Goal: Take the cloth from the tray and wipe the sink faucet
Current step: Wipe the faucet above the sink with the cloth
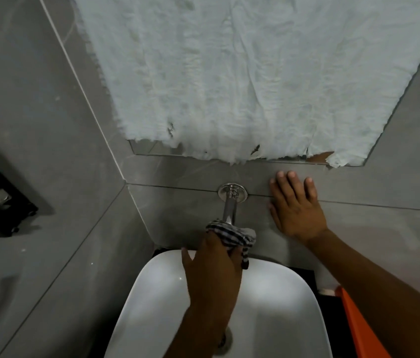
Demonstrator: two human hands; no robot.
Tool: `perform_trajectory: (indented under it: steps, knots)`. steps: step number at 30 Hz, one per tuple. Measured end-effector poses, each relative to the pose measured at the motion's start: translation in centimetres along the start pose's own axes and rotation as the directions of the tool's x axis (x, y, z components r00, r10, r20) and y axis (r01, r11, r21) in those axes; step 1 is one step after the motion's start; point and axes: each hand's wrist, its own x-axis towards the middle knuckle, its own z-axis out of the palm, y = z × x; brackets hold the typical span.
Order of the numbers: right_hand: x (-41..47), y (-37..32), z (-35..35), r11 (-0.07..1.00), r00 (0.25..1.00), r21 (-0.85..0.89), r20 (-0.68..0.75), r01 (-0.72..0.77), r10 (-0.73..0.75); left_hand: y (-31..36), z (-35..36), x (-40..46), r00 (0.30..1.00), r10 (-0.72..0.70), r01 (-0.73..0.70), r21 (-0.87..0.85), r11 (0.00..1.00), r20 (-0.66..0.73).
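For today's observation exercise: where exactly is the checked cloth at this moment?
In the head view, near centre, the checked cloth is bunched in the left hand against the outer end of the wall-mounted chrome faucet, above the white basin.

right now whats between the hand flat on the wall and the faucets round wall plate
Nothing: in the head view only bare grey wall tile separates the right hand from the faucet plate. The left hand holds the cloth lower down.

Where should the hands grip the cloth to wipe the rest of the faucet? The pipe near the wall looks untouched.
Keep the checked cloth wrapped around the faucet pipe from above, as the left hand does, then slide toward the wall flange; the straight horizontal pipe suits an encircling grip.
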Motion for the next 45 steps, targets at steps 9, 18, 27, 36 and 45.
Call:
perform_trajectory:
  steps: [9, 18, 27, 36, 45]
  knots:
    - [0.2, -0.1, -0.6, 1.000, 1.000, -0.004, 0.023, 0.002, -0.002, -5.3, -1.3, 2.1, 0.929, 0.155, 0.134, -0.694, 0.707, 0.337]
    - [0.3, -0.1, -0.6, 1.000, 1.000, -0.020, -0.013, 0.015, -0.015, -6.6, 0.9, 2.0, 0.943, 0.039, 0.140, -0.500, 0.854, 0.330]
    - [0.2, -0.1, -0.1, 1.000, 0.999, 0.003, -0.048, 0.025, -0.024, -1.2, -2.7, 7.0, 0.903, 0.019, 0.324, -0.707, 0.629, 0.430]
    - [0.1, -0.1, -0.2, 1.000, 0.999, -0.016, -0.034, 0.027, -0.028, 1.9, -2.0, 11.2, 0.838, -0.097, 0.504, -0.691, 0.518, 0.538]
    - [0.1, -0.5, -0.9, 1.000, 0.999, 0.008, 0.043, -0.013, 0.013, -3.3, -2.2, 2.8, 0.915, 0.118, 0.152, -0.599, 0.786, 0.387]
